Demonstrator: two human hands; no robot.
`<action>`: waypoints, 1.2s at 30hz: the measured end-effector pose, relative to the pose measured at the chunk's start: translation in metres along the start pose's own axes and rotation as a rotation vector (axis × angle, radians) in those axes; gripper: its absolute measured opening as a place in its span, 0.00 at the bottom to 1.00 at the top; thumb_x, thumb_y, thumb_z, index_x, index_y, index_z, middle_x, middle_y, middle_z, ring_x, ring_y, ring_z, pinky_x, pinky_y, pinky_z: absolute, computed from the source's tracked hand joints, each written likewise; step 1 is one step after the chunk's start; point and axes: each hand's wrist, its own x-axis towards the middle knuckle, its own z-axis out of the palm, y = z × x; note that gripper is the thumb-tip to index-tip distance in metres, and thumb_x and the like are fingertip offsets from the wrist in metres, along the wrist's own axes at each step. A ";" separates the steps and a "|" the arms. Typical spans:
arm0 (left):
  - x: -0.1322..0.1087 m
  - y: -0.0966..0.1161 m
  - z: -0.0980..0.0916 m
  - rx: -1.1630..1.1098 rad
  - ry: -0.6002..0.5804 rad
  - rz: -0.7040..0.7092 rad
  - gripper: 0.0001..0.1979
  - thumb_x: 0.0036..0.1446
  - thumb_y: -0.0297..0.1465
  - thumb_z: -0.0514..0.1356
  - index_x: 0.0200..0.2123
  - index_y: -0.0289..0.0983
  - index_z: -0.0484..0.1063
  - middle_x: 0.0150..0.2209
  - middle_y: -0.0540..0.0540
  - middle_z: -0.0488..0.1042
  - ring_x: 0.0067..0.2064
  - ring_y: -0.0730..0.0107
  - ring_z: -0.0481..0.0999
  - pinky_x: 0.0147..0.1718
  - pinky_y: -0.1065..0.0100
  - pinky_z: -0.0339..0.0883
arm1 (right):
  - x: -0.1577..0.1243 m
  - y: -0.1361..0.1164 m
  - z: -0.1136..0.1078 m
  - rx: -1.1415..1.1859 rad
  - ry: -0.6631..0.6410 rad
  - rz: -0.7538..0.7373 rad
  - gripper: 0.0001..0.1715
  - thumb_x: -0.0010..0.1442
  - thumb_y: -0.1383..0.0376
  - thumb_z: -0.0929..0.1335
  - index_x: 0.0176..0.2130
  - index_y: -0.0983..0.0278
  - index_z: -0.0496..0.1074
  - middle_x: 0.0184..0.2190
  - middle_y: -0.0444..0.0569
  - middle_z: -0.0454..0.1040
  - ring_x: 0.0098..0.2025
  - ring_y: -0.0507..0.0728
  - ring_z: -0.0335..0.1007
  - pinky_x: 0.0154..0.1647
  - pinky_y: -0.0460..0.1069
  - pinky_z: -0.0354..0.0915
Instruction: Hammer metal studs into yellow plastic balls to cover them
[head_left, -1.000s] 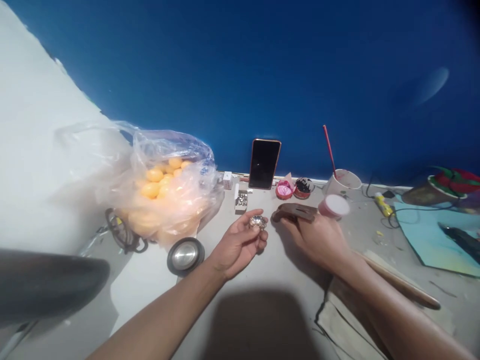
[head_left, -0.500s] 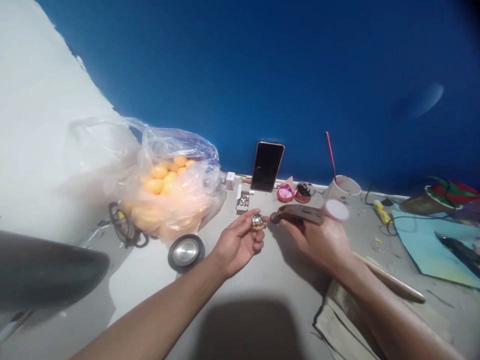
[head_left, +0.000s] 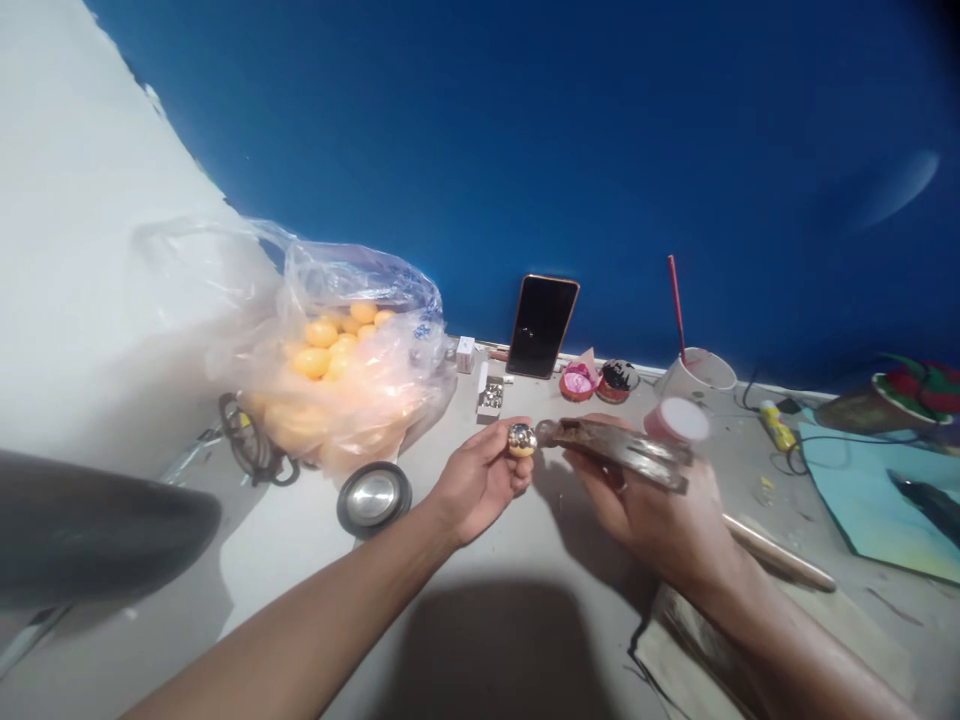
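My left hand (head_left: 480, 478) pinches a small shiny studded ball (head_left: 521, 440) between thumb and fingertips, just above the grey tabletop (head_left: 517, 540). My right hand (head_left: 651, 500) grips a flat brown metal tool (head_left: 615, 447) that lies across its fingers, its rounded tip close to the ball. A small white box of silver pins (head_left: 491, 395) stands on the table just behind my left hand.
A clear plastic bag of orange balls (head_left: 341, 365) bulges at the left, with a round metal lid (head_left: 373, 497) before it. A dark phone (head_left: 541, 326) leans on the blue wall. Paint pots (head_left: 598, 381), a cup with a red brush (head_left: 694, 368) and a wooden stick (head_left: 780, 552) lie right.
My right hand has lifted the brown tool off the table and turned it palm-up, bringing its tip to the ball. My left hand has raised the ball slightly.
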 end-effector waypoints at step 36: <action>0.003 -0.001 -0.002 0.023 0.016 -0.058 0.11 0.65 0.36 0.62 0.41 0.33 0.71 0.27 0.50 0.66 0.22 0.75 0.66 0.19 0.75 0.52 | -0.008 -0.005 0.006 0.034 -0.089 -0.054 0.12 0.70 0.62 0.64 0.41 0.64 0.76 0.31 0.47 0.79 0.25 0.53 0.69 0.26 0.49 0.56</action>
